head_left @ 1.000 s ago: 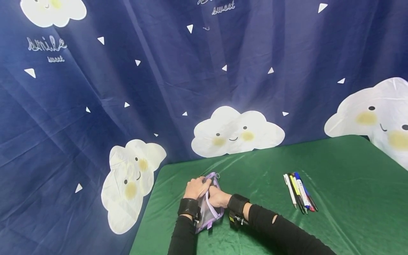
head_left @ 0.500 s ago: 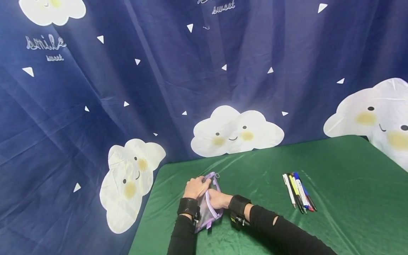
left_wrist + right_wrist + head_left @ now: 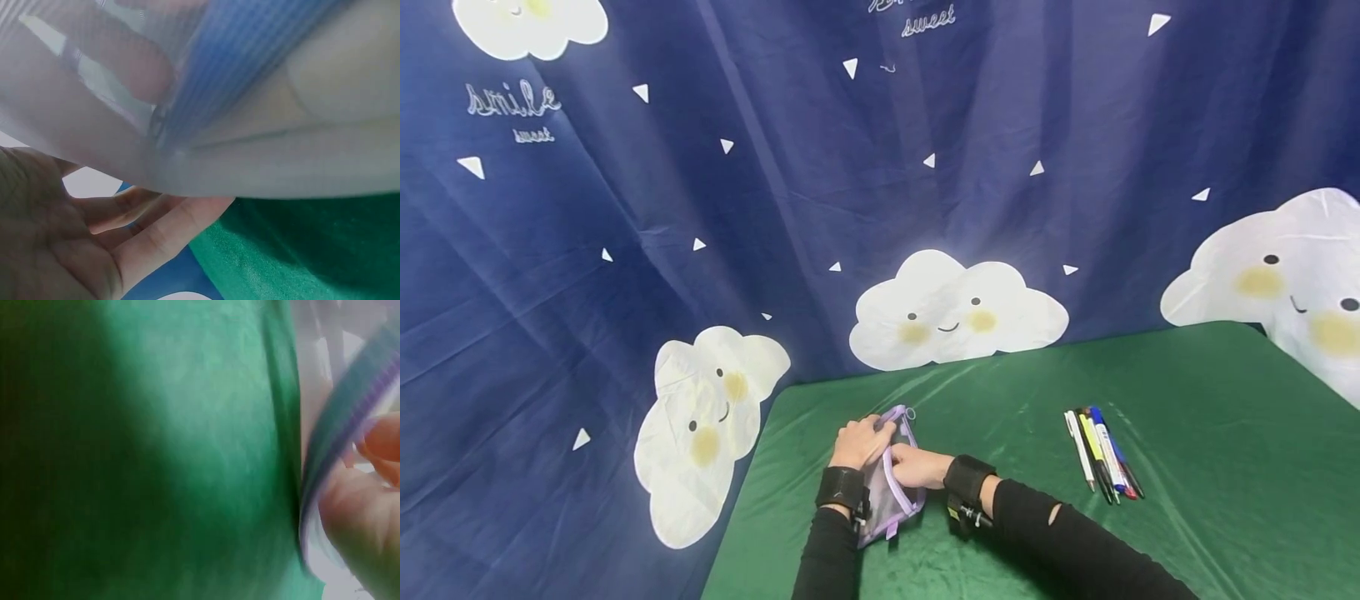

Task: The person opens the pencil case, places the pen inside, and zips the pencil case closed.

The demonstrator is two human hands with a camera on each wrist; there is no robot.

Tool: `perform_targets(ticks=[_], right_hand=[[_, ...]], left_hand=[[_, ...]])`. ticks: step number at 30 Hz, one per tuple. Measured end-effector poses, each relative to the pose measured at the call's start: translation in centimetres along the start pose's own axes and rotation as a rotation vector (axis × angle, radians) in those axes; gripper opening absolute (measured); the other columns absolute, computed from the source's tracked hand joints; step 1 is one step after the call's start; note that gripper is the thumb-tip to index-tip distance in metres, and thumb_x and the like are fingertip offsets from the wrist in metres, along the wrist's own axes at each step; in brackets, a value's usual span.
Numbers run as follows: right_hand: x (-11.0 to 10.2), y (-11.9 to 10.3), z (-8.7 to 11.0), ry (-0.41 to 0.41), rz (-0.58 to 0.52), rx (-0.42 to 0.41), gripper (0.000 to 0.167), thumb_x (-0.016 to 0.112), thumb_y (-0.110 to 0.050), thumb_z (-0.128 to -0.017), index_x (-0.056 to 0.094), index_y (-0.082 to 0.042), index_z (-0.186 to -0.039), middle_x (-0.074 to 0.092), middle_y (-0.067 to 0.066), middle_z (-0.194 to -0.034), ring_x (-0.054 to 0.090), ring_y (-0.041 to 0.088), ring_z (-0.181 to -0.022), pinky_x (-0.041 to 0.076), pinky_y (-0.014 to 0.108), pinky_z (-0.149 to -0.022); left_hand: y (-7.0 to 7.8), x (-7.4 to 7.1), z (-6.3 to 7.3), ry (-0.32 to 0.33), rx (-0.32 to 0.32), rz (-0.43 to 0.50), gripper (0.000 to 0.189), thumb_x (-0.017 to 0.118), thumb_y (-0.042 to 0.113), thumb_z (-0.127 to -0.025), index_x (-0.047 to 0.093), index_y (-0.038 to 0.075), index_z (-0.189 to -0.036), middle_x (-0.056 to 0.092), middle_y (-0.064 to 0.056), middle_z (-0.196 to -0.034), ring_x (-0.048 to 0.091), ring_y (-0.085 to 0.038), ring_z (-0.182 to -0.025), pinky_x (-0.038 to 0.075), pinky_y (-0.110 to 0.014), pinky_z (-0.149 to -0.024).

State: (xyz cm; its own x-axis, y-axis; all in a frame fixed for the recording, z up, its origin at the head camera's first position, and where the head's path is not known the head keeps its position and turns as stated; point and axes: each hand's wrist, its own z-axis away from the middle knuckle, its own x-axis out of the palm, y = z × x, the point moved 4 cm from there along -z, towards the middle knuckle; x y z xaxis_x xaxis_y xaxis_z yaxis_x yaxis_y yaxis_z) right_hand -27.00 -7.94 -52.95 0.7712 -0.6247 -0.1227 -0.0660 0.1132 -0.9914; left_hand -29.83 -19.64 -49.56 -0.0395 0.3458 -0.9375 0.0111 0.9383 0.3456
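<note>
A see-through mesh zip pouch with purple edging stands propped on the table, its zip opening facing right. My left hand holds its far left side, with the thumb over the top edge. In the left wrist view, the fingers of this hand lie along the outside of the mesh. My right hand reaches into the opening, fingertips hidden inside. The right wrist view shows the thumb and a finger inside the curved purple zip edge; I cannot tell whether they hold anything.
To the right, several pens and markers lie side by side on the green cloth. A small ring hangs at the pouch's far end. Behind the table hangs a blue curtain with white clouds.
The right wrist has shifted slightly to the right, while the hand stays in the pouch. The left hand and the pens keep their places.
</note>
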Motion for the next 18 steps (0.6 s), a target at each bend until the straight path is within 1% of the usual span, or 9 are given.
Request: perform_targets(ticks=[3, 5, 6, 9, 11, 13, 15, 18], right_hand=[[-0.9, 0.1, 0.2, -0.002, -0.130, 0.036, 0.041, 0.038, 0.011, -0.083, 0.057, 0.012, -0.120, 0.059, 0.006, -0.094, 0.063, 0.015, -0.086, 0.058, 0.032, -0.077], [-1.4, 0.1, 0.3, 0.006, -0.183, 0.053, 0.038, 0.037, 0.012, -0.084, 0.054, 0.012, -0.118, 0.060, 0.011, -0.105, 0.067, 0.022, -0.096, 0.061, 0.040, -0.084], [-1.7, 0.1, 0.3, 0.016, -0.185, 0.057, 0.034, 0.038, 0.012, -0.084, 0.054, 0.011, -0.115, 0.060, 0.012, -0.104, 0.067, 0.024, -0.096, 0.061, 0.042, -0.085], [-2.5, -0.2, 0.4, 0.035, -0.171, 0.071, 0.025, 0.041, 0.011, -0.086, 0.054, 0.010, -0.108, 0.058, 0.010, -0.096, 0.066, 0.023, -0.091, 0.063, 0.042, -0.081], [-3.0, -0.4, 0.5, 0.036, -0.154, 0.081, 0.027, 0.043, 0.011, -0.086, 0.057, 0.010, -0.110, 0.057, 0.006, -0.093, 0.063, 0.020, -0.088, 0.063, 0.039, -0.078], [-3.5, -0.6, 0.5, 0.033, -0.130, 0.094, 0.033, 0.044, 0.010, -0.087, 0.060, 0.010, -0.116, 0.061, 0.006, -0.097, 0.063, 0.019, -0.087, 0.062, 0.037, -0.077], [-4.0, -0.8, 0.6, 0.038, -0.087, 0.099, 0.035, 0.045, 0.009, -0.088, 0.061, 0.009, -0.120, 0.064, 0.010, -0.103, 0.066, 0.021, -0.088, 0.061, 0.037, -0.076], [-4.6, -1.2, 0.9, 0.058, -0.002, 0.096, 0.035, 0.044, 0.007, -0.090, 0.062, 0.009, -0.120, 0.069, 0.020, -0.113, 0.070, 0.030, -0.092, 0.061, 0.038, -0.075]], left_hand=[[0.2, -0.1, 0.1, 0.007, -0.002, -0.009, 0.063, 0.045, 0.048, -0.091, 0.067, 0.006, -0.132, 0.069, -0.026, -0.127, 0.064, -0.053, -0.114, 0.050, -0.060, -0.095], [0.2, -0.2, 0.2, 0.015, 0.004, -0.011, 0.063, 0.046, 0.048, -0.090, 0.068, 0.005, -0.130, 0.070, -0.026, -0.125, 0.065, -0.053, -0.112, 0.051, -0.060, -0.093], [0.2, -0.2, 0.2, 0.012, 0.000, -0.013, 0.063, 0.045, 0.048, -0.089, 0.068, 0.005, -0.130, 0.070, -0.026, -0.126, 0.065, -0.052, -0.112, 0.051, -0.060, -0.094], [0.3, -0.3, 0.1, 0.010, 0.003, -0.016, 0.063, 0.046, 0.049, -0.090, 0.068, 0.005, -0.130, 0.070, -0.025, -0.126, 0.065, -0.052, -0.113, 0.051, -0.059, -0.094], [0.2, -0.3, 0.0, 0.004, 0.002, -0.021, 0.063, 0.045, 0.050, -0.091, 0.067, 0.006, -0.130, 0.070, -0.025, -0.127, 0.064, -0.051, -0.114, 0.051, -0.058, -0.095], [0.1, -0.2, 0.0, -0.002, 0.003, -0.022, 0.062, 0.045, 0.050, -0.092, 0.067, 0.006, -0.131, 0.069, -0.024, -0.127, 0.064, -0.051, -0.116, 0.051, -0.058, -0.096], [0.0, -0.1, 0.0, -0.003, 0.003, -0.021, 0.061, 0.046, 0.049, -0.093, 0.067, 0.006, -0.131, 0.069, -0.025, -0.127, 0.064, -0.051, -0.115, 0.051, -0.059, -0.096], [-0.1, 0.0, 0.0, -0.008, 0.006, -0.019, 0.060, 0.046, 0.048, -0.094, 0.067, 0.005, -0.130, 0.070, -0.025, -0.126, 0.064, -0.052, -0.114, 0.051, -0.060, -0.096]])
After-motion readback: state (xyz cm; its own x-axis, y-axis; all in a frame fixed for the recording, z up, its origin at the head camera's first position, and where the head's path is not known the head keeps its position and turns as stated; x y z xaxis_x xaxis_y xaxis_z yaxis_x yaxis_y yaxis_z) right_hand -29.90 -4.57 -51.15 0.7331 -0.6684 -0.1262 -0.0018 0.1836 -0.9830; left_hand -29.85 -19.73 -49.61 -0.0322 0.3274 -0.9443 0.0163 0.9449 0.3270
